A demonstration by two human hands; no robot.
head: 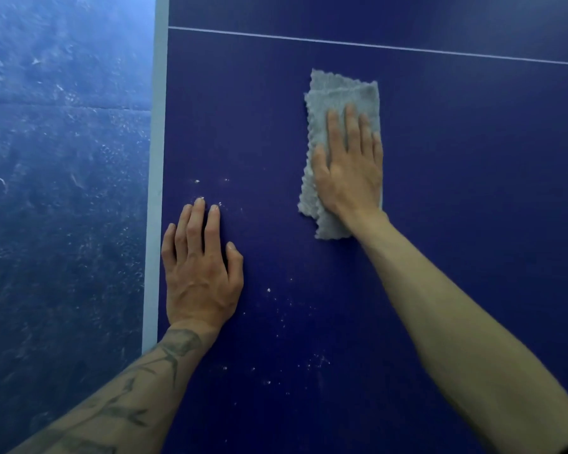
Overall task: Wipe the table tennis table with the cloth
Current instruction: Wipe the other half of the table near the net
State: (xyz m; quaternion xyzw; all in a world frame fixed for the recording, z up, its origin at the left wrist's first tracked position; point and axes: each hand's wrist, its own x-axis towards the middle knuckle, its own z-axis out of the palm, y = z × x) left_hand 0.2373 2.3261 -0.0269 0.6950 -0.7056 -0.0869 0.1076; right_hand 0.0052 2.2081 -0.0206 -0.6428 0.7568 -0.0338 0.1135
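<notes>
Currently, R hand [350,172] flat on cloth [335,93], L hand [199,273] flat on table [473,191], specks [269,290], maybe crumbs, nearby

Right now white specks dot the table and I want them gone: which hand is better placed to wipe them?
Right. The right hand lies flat on the grey cloth, and the white specks lie nearer the person. The left hand rests bare on the table.
</notes>
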